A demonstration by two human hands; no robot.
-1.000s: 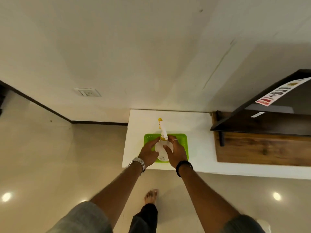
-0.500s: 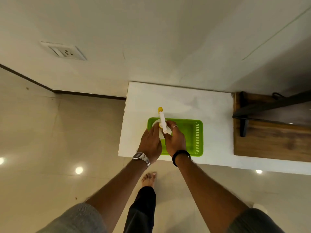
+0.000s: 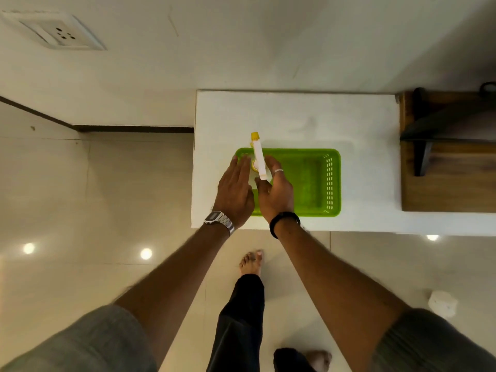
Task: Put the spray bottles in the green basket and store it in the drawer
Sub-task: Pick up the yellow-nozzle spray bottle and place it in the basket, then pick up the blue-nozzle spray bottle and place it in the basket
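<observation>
A spray bottle [image 3: 258,157] with a white trigger head and yellow nozzle stands upright in the left end of the green basket [image 3: 334,181]. The basket lies on a white tabletop [image 3: 295,116]. My left hand [image 3: 233,191] is flat with straight fingers against the bottle's left side. My right hand [image 3: 277,194] is on its right side, fingers spread and loose. Both hands hide most of the bottle's pale body. Neither hand wraps around it. The rest of the basket is bare. No drawer shows.
A dark wooden shelf unit [image 3: 451,183] stands on the right end of the tabletop. A wall socket [image 3: 61,33] is at top left. My bare foot [image 3: 251,261] is on the tiled floor below the table edge, and a white roll [image 3: 442,307] lies at lower right.
The view has tilted down and come closer to the table. My hands, which were clasped around the bottle's body, have straightened and loosened beside it in the basket.
</observation>
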